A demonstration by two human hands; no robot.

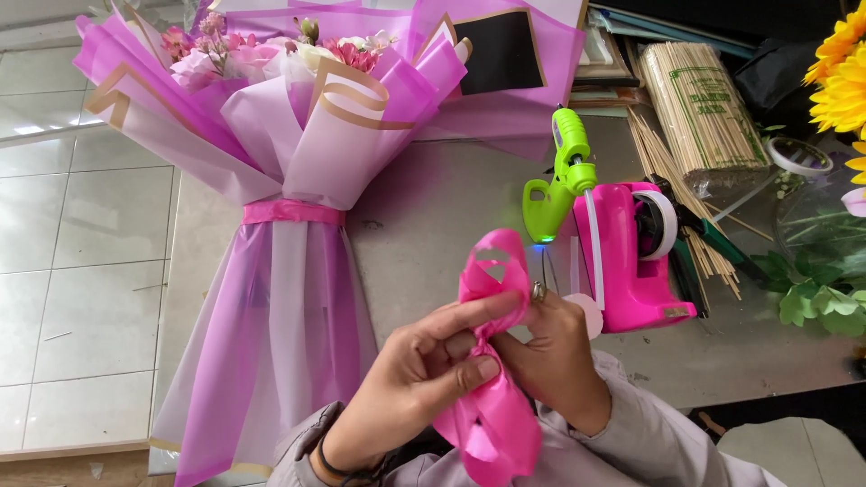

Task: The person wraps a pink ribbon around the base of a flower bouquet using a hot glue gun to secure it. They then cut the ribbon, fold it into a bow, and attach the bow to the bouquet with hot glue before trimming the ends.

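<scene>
2 hands (424, 365) (550, 347) pinch ribbon (494, 289) beside bouquet (289, 180).

— What was the pink ribbon (492, 397) like in the hands?

— Glossy, smooth plastic film, catching light on its folds.

— And the bouquet wrap (271, 298)?

— Thin translucent sheets, matt and frosted, pink and lilac.

— The tools?

— The glue gun (559, 176) was shiny green plastic, the tape dispenser (631, 271) glossy pink plastic. The skewers (699, 113) were pale, dry wood. The bench (433, 216) was dull grey, slightly stained.
</scene>
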